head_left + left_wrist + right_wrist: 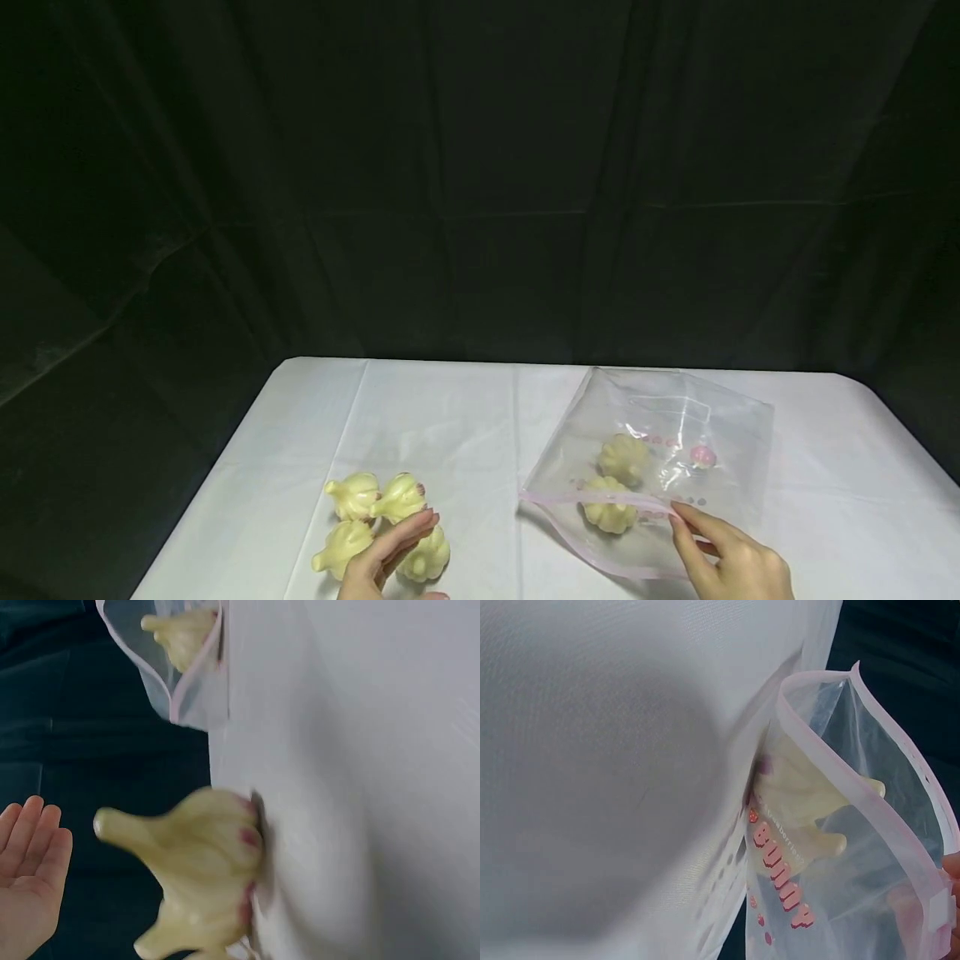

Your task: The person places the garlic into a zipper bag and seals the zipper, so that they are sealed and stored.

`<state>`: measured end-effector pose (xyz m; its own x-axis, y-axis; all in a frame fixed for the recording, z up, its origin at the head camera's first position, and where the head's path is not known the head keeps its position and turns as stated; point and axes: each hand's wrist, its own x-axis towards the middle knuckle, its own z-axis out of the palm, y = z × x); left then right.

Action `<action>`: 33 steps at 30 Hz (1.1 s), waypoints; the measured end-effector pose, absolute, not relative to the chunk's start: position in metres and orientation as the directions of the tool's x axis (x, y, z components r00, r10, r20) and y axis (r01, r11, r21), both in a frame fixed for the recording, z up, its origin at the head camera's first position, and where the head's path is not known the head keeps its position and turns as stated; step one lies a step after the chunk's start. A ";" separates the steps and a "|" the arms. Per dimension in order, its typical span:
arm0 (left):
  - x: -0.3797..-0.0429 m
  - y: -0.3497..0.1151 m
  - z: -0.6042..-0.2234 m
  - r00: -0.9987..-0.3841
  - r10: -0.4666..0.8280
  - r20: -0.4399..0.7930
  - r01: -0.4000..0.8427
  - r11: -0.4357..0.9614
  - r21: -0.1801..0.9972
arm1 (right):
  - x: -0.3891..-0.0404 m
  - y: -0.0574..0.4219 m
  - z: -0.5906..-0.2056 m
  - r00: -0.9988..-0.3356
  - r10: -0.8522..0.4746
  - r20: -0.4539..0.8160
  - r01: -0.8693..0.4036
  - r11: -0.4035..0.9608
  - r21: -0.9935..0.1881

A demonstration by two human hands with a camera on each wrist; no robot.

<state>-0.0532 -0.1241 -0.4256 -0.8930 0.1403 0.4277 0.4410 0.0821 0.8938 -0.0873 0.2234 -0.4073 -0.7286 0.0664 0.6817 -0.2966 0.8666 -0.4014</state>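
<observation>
Several pale yellow garlic bulbs (pixel 344 546) are grouped on the left of the white table. My left hand (pixel 384 552) is over them with fingers extended and nothing held; in the left wrist view its fingers look straight, apart from the nearest bulb (pixel 199 855). To the right lies a clear zip bag (pixel 738 442) with a pink rim and pink print. Two garlic bulbs (pixel 609 507) show inside it. My right hand (pixel 735 557) pinches the upper rim, lifting it so the mouth gapes. A white slider (pixel 941 909) sits on the rim beside the fingertips.
A white cloth (pixel 465 417) covers the table, with crease lines running front to back. Black curtain (pixel 480 183) hangs behind the table and along its sides. The bag reaches nearly to the table's far edge.
</observation>
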 end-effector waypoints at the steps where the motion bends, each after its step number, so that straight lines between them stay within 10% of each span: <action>1: -0.053 -0.126 -0.426 -0.897 0.122 0.425 0.437 0.099 0.894 | -0.088 0.224 -0.408 -0.726 0.067 0.684 -0.299 0.865 -0.402; 15: -0.056 -0.133 -0.437 -0.944 -0.014 0.330 0.314 0.269 0.911 | -0.087 0.224 -0.408 -0.727 0.075 0.682 -0.292 0.866 -0.405; 33: -0.066 -0.144 -0.449 -0.954 0.113 0.276 0.298 0.313 0.902 | -0.088 0.222 -0.405 -0.755 0.088 0.649 -0.259 0.870 -0.420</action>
<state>-0.0659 -0.1440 -0.4485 -0.9544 0.1127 0.2764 0.2981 0.3130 0.9017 -0.0877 0.2221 -0.4049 -0.7552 0.0884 0.6495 -0.2594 0.8697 -0.4200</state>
